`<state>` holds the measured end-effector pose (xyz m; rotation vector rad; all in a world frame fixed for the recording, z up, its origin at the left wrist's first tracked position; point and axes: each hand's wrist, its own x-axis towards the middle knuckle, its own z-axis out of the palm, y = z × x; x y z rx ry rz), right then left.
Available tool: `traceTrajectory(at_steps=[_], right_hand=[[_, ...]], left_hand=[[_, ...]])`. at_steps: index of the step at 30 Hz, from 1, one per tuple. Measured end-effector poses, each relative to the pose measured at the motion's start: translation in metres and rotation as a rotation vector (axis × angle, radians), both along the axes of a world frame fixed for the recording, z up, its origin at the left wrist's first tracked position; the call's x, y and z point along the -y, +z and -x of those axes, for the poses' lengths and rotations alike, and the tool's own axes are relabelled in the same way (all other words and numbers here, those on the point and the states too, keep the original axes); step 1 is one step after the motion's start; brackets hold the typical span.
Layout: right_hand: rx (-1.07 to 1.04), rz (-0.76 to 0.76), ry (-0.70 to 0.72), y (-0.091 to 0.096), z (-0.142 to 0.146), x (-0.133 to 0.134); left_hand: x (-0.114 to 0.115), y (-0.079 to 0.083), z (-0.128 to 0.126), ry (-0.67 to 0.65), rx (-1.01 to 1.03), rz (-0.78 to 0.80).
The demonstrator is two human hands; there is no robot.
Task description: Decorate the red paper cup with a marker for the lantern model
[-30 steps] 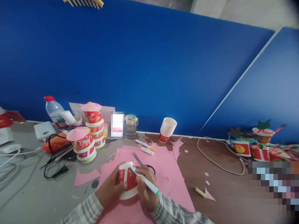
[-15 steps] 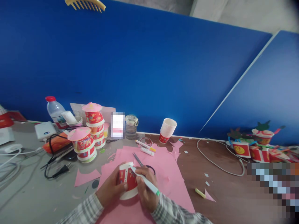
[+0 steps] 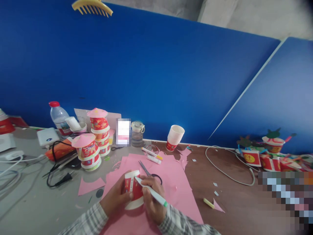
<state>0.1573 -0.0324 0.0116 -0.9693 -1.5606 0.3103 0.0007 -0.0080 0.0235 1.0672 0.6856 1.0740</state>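
Observation:
My left hand [image 3: 117, 196] is closed around the side of a red and white paper cup [image 3: 137, 194], which lies tilted with its wide rim toward me. In my right hand [image 3: 154, 197] is a white marker with a green end [image 3: 157, 197], pinched between the fingers. The marker's front end points at the cup's red side near its upper edge; whether it touches cannot be made out. Beneath both hands lies pink paper [image 3: 174, 195]. Just beyond my right hand, scissors [image 3: 146, 169] rest on the paper with their blades apart.
Two more markers [image 3: 153, 159] lie at the paper's far edge. Stacked cups with pink cone tops [image 3: 86, 147] stand at left, near a black cable [image 3: 64, 179]. A glass jar [image 3: 137, 133] and a stack of cups [image 3: 175, 137] line the back. Decorated cups [image 3: 251, 158] stand at right.
The camera view has shifted slightly. Both hands keep their grip on the cup and the marker, and the marker's front end has moved a little to the left over the cup.

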Motion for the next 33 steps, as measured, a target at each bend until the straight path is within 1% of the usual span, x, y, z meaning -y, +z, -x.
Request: traceTrajectory(at_steps=[6,15,20,23,27,33], right_hand=[[0.013,0.004,0.015,0.004,-0.001,0.002],[0.019,-0.008,0.029,0.011,-0.001,0.006],[-0.073,0.037,0.073,0.013,-0.003,0.005],[-0.124,0.047,0.092,0.015,-0.003,0.003],[-0.127,0.031,0.104,0.015,-0.002,0.0],[-0.132,0.025,0.115,0.01,-0.001,-0.002]], left_hand=[[-0.002,-0.004,0.003,-0.019,-0.044,-0.009],[-0.003,-0.007,0.004,-0.008,-0.037,-0.02],[-0.002,0.0,0.002,-0.038,-0.015,-0.053],[0.0,0.005,0.0,-0.053,0.024,-0.043],[0.002,0.008,-0.002,-0.04,0.062,-0.002],[0.002,0.011,-0.002,-0.037,0.045,-0.004]])
